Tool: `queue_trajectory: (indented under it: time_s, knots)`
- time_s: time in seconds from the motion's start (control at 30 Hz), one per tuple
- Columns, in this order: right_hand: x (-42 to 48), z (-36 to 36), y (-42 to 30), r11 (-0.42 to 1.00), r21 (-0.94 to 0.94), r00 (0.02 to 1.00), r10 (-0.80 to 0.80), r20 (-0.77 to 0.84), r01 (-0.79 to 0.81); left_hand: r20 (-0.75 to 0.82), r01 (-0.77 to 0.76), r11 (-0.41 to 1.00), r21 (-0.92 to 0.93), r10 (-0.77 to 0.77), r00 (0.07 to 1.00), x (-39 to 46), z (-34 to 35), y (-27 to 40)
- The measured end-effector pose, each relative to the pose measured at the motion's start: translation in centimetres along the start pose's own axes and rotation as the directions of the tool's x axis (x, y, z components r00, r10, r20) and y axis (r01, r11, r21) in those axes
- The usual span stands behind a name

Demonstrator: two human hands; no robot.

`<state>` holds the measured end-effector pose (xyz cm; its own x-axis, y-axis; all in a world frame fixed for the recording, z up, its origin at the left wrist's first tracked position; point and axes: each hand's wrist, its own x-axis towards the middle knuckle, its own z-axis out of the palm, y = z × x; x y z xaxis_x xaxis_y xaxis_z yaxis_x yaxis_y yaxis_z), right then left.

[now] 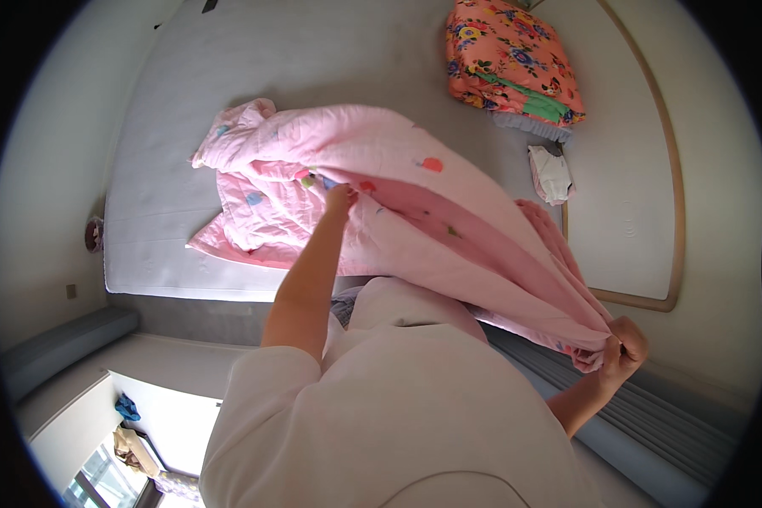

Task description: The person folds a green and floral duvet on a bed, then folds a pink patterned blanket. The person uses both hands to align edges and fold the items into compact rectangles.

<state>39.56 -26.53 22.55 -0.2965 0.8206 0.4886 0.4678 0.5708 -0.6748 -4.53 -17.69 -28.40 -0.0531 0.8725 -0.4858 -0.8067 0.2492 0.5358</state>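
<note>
A pink quilt (355,136) with small coloured prints lies partly bunched on a mattress (165,190) and is stretched towards the lower right. My left hand (341,198) grips its fabric near the middle, beside a long fold that gapes into a darker pink hollow; the fingertips are partly hidden by the cloth. At the far right, my right hand (623,348) is closed on a gathered corner of the quilt, held beyond the mattress edge. The quilt's left end lies crumpled on the mattress.
A folded orange floral quilt (514,57) rests at the upper right, with a small white folded cloth (551,174) below it. A white board with a brown rim (672,190) stands at the right. Grey ribbed furniture (660,413) lies at the lower right; a window (105,476) is at the lower left.
</note>
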Motion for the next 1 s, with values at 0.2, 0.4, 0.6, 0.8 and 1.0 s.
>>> queue_trajectory:
  time_s: [0.2,0.4,0.6,0.8,1.0]
  knots:
    - [0.1,0.6,-0.5,0.997,-0.014,0.996,-0.079,0.041,0.080,-0.316,-0.009,0.928,-0.373,-0.118,0.941,-4.8,14.4,0.9]
    - [-0.5,-0.4,-1.2,0.996,-0.073,0.998,-0.053,0.017,0.054,-0.272,-0.160,0.656,-0.738,-0.071,0.960,-4.3,8.5,4.4]
    - [-1.0,-1.3,-1.3,0.996,-0.089,0.999,-0.001,-0.038,-0.002,-0.334,-0.368,0.721,-0.588,0.198,0.921,-5.9,5.9,9.6]
    - [-1.3,-1.9,0.0,0.989,-0.145,0.998,0.013,-0.057,-0.022,-0.467,-0.464,0.777,-0.427,0.250,0.848,-8.8,0.9,12.8]
    - [-0.6,-1.3,3.5,0.996,-0.074,0.995,0.045,-0.084,-0.051,-0.056,-0.868,0.496,-0.009,0.866,0.496,-7.2,5.1,32.4]
